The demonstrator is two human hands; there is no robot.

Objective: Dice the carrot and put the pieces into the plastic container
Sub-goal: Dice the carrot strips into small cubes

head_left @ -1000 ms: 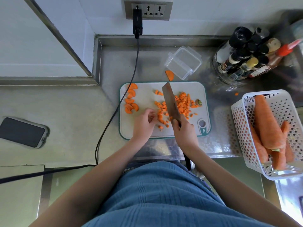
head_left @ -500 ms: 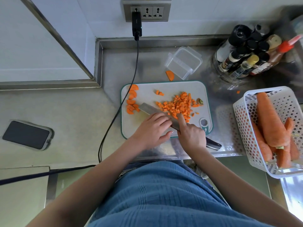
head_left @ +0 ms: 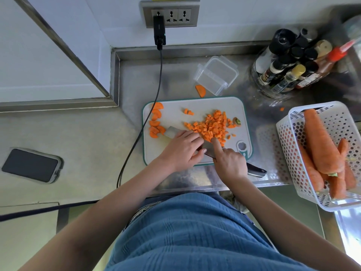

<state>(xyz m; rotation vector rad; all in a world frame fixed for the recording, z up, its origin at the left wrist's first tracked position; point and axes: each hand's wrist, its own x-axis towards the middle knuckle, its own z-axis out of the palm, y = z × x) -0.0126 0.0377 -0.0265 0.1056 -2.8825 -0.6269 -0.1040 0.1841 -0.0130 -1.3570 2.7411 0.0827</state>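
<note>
I see the knife [head_left: 210,151] now laid flat across the board [head_left: 175,114], no longer upright and chopping as a second ago, so scooping looks next. My left hand [head_left: 181,151] rests flat-fingered on the blade; my right hand [head_left: 229,163] grips the handle, forefinger out. The dice [head_left: 213,126] lie just beyond, the container [head_left: 216,75] empty at the far edge.

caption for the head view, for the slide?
Both hands, left hand and right hand, lay knife flat beside diced carrot on cutting board.

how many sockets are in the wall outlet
3, side by side in the wall outlet: the left one holds a black plug, the middle one and right one are free.
</note>
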